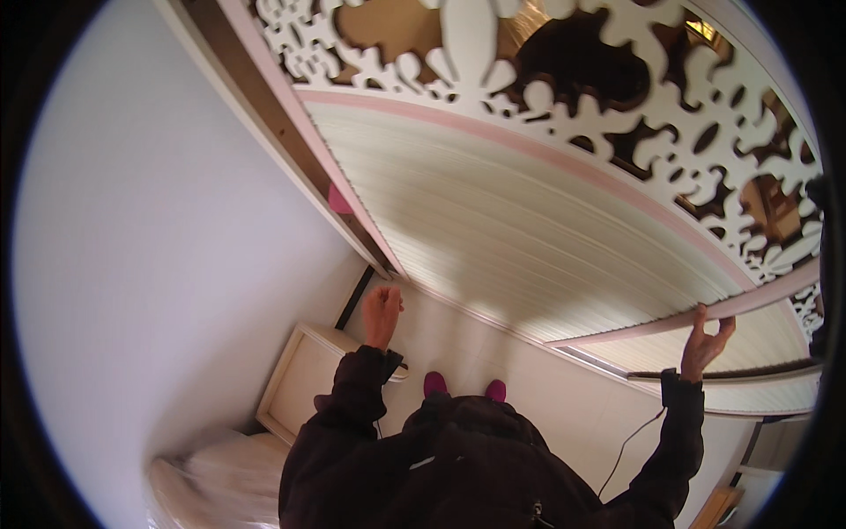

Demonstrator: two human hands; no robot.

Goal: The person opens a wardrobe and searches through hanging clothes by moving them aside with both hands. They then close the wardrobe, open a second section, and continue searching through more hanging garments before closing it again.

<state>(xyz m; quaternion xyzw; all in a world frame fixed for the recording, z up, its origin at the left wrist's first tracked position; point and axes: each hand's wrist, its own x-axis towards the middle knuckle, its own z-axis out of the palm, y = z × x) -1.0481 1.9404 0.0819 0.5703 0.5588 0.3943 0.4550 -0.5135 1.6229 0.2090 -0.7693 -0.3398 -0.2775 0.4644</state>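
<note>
A large sliding door (493, 212) stands in front of me, with cream ribbed panelling, pink trim and a white cut-out pattern on its upper part. My right hand (705, 346) is at the door's right edge, its fingers bent against the pink frame. Near the door's lower left corner, my left hand (382, 316) is curled into a fist, apart from the door. Nothing shows in that fist. Behind the right edge, a second ribbed panel (696, 348) can be seen in part.
A pale wall (167, 220) rises on the left. Beside it on the floor stands a light wooden box or drawer (304, 366), with a plastic-covered bundle (220, 476) nearer me. My pink shoes (434, 384) are on the pale floor. A thin cable (624, 448) hangs by my right sleeve.
</note>
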